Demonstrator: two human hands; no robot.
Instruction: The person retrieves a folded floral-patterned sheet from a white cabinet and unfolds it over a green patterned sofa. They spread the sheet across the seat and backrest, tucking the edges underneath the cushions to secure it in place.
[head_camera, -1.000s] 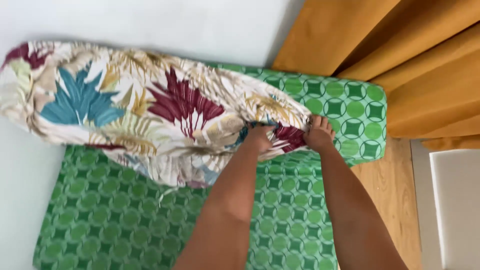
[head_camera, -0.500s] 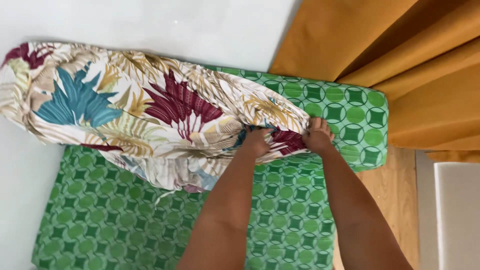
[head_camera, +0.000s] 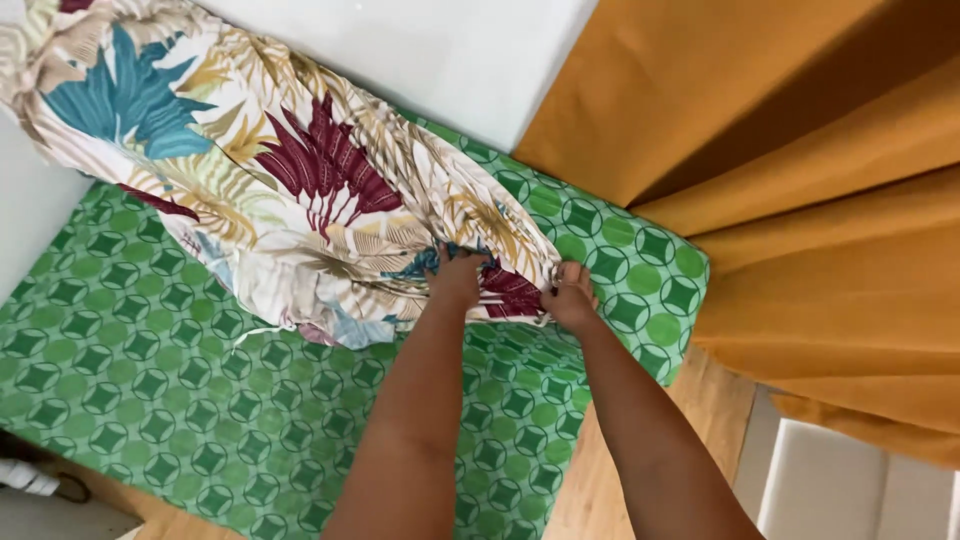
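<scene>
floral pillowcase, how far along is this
Done: nearly all of the floral pillowcase looks filled, bulky along its length on the green patterned mattress. In hand: the left hand and right hand both grip its bunched open end. Left: that end is not yet flat or closed.

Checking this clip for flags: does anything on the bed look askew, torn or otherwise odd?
Nothing looks damaged or spilled. The leaf-print pillow lies slantwise across the green patterned mattress, its open end bunched where the left hand and right hand grip it. A thin tie trails loose from its lower edge.
</scene>
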